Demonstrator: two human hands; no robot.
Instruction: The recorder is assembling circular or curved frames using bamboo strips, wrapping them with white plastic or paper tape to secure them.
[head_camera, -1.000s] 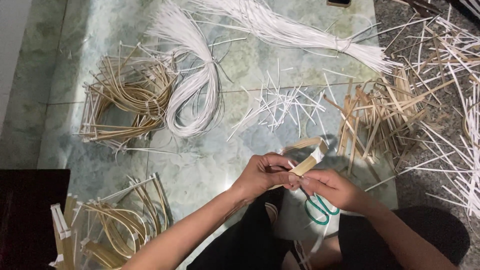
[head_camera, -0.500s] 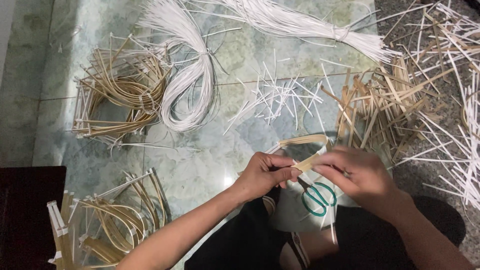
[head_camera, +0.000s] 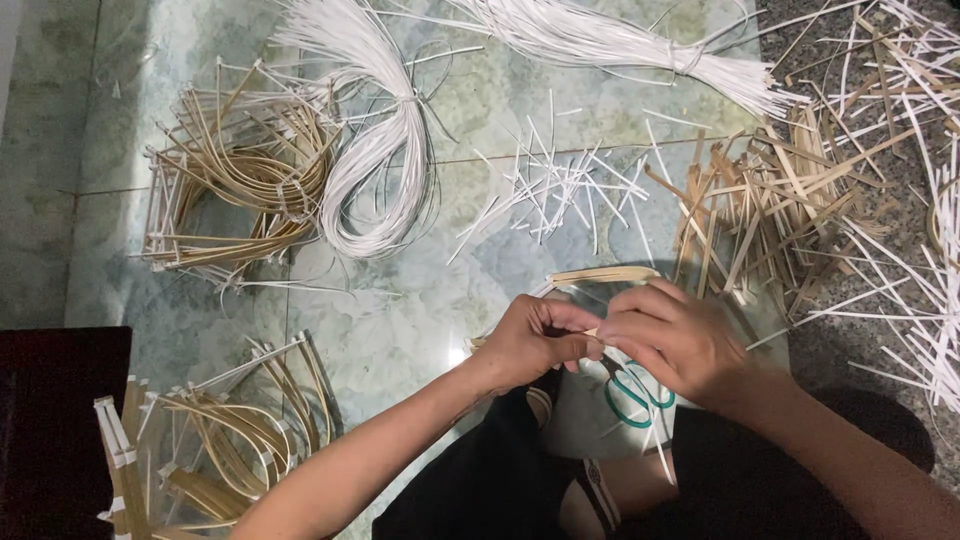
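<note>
From where I watch, the work sits on a pale green marbled floor (head_camera: 420, 320), with a darker speckled strip along its right edge. My left hand (head_camera: 535, 345) and right hand (head_camera: 670, 340) meet near the floor's bottom edge, a little right of centre, touching each other around a curved tan strip (head_camera: 605, 274) that arcs up just above the knuckles. The left fingers (head_camera: 560, 318) are curled tight and pinch the strip's end; the right fingers (head_camera: 640, 325) are bent down over the same spot, closed on it as far as I can tell, though the exact pinch is hidden behind the knuckles. Just below the right hand lie scissors with green handles (head_camera: 640, 405), partly covered by it, resting on a pale patch over dark clothing. Toward the top left of the floor lies a heap of bent tan frames (head_camera: 235, 185), and just beside it on the right a looped bundle of white strands (head_camera: 385, 170). A second long white bundle (head_camera: 610, 45) runs along the top edge. Short white cuttings (head_camera: 555, 190) are scattered in the middle, above the hands. To the right is a loose pile of tan strips (head_camera: 760, 215), with more white strips (head_camera: 900, 270) over the dark strip. Near the bottom left corner sits another cluster of frames (head_camera: 215, 440), beside a dark red-brown panel (head_camera: 55, 420).
</note>
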